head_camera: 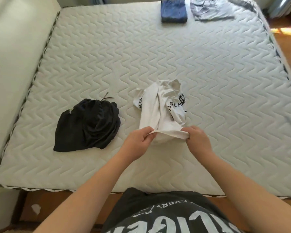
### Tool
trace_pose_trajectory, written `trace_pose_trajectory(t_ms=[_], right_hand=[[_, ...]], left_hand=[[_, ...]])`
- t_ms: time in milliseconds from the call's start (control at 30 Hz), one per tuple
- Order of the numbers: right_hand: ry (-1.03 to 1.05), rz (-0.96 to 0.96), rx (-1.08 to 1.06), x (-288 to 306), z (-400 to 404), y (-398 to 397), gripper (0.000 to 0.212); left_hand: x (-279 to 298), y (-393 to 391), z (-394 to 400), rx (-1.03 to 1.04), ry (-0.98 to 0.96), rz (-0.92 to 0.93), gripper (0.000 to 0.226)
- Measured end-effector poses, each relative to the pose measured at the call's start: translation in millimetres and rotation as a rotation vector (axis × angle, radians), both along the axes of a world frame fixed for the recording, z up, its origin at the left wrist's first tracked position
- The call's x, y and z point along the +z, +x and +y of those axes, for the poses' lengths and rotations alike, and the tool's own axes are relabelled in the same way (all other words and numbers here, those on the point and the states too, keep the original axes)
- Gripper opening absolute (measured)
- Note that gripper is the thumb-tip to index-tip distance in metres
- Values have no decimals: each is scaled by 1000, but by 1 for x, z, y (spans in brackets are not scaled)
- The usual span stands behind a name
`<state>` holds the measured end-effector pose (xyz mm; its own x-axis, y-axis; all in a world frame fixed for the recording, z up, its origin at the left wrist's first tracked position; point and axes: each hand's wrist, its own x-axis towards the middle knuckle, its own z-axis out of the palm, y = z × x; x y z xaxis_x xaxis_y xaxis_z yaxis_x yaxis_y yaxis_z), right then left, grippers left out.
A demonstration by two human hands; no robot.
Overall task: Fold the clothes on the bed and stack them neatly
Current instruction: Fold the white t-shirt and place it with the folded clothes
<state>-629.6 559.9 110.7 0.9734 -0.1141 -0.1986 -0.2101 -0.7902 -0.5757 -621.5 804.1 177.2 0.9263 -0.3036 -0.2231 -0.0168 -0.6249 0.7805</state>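
Your left hand and right hand each pinch an end of the hem of the crumpled white printed cotton T-shirt, which lies mid-bed on the white quilted mattress beside a bunched black garment.

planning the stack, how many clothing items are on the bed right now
4: white printed t-shirt at centre front, gripped by both hands; crumpled black garment to its left; folded blue jeans and grey garment at the far edge.

wooden floor right of bed | white scrap on floor, near left | cream headboard left
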Motion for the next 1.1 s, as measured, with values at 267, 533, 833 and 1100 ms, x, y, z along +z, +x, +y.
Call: trace_pose_trajectory(t_ms=[267, 533, 833, 1100], right_hand=[[23, 182, -154, 19, -34, -7, 23], [297, 99, 58, 63, 4, 2, 41], [689, 1, -62, 126, 60, 43, 37], [989, -6, -164, 153, 87, 58, 17]], left_hand=[[23, -9, 15, 175, -17, -141, 27], [-2, 14, 54, 308, 11, -123, 44], [-12, 36, 44, 205, -118, -27, 34], [-9, 57, 30, 10, -177, -5, 33]])
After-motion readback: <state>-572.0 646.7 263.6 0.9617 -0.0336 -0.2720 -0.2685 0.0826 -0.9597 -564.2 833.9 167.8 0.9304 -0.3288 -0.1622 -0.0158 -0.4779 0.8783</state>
